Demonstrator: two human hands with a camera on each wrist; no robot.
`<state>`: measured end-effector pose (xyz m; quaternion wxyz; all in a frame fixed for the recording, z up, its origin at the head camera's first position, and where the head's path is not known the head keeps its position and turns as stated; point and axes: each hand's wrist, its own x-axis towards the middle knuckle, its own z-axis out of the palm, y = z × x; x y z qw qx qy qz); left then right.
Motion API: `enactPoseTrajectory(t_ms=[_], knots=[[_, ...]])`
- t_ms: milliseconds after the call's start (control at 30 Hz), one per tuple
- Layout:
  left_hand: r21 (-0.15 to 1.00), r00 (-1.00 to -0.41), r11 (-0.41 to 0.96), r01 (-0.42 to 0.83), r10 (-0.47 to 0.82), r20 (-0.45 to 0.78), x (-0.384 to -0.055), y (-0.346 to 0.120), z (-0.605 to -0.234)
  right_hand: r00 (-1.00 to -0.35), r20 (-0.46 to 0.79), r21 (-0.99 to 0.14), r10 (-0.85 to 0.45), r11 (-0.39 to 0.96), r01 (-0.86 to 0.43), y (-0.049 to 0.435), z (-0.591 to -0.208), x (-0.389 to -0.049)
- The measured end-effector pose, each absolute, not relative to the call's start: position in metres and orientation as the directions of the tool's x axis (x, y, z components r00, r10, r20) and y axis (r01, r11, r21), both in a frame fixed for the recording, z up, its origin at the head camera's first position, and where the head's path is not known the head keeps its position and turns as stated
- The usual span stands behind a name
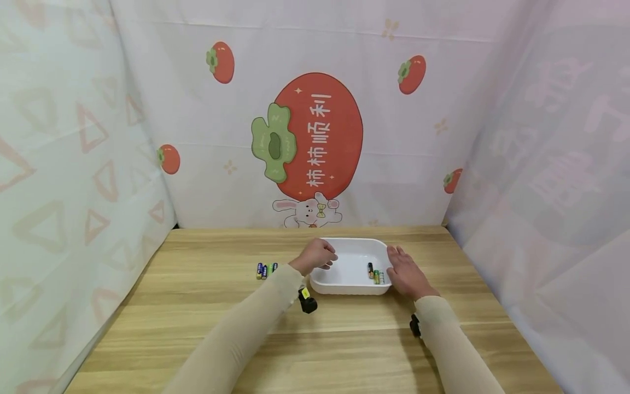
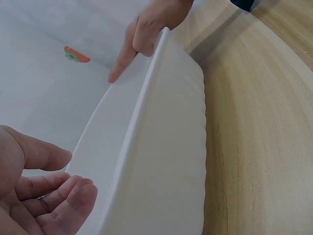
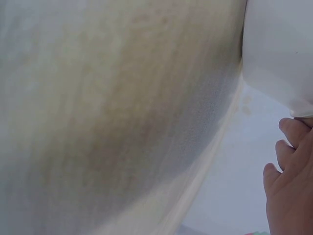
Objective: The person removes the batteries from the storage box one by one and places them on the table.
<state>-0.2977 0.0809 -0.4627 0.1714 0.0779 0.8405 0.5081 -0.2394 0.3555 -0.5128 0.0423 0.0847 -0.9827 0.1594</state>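
A white rectangular tray (image 1: pixel 349 289) sits on the table. Three batteries lie inside at its right end: a black one (image 1: pixel 371 270), a green-and-yellow one (image 1: pixel 377 277) and a paler green one (image 1: pixel 381 277). My left hand (image 1: pixel 316 256) hovers over the tray's left end. Its fingers (image 2: pixel 78 198) are loosely bent, a gap parts them from the thumb, and I see nothing between them. At the opposite end, my right hand (image 1: pixel 407 273) holds the rim, thumb on the inner side and fingers outside. The right wrist view shows several fingertips (image 3: pixel 286 152) beside the tray's outer wall (image 3: pixel 279 54).
Left of the tray, several batteries (image 1: pixel 264 271), mostly blue with a green one, lie in a row, partly behind my left forearm. The wooden table (image 1: pixel 344 350) is bounded by printed cloth (image 1: pixel 394 137) at the back and sides.
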Motion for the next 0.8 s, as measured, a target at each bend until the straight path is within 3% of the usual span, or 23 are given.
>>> enactPoseTrajectory(t_ms=[800], knots=[[0.877,-0.914,0.481,-0.014,0.348,-0.206,-0.299,0.125,-0.479,-0.982,0.125,-0.31,-0.143,0.935,-0.175,0.354,-0.514,-0.239]])
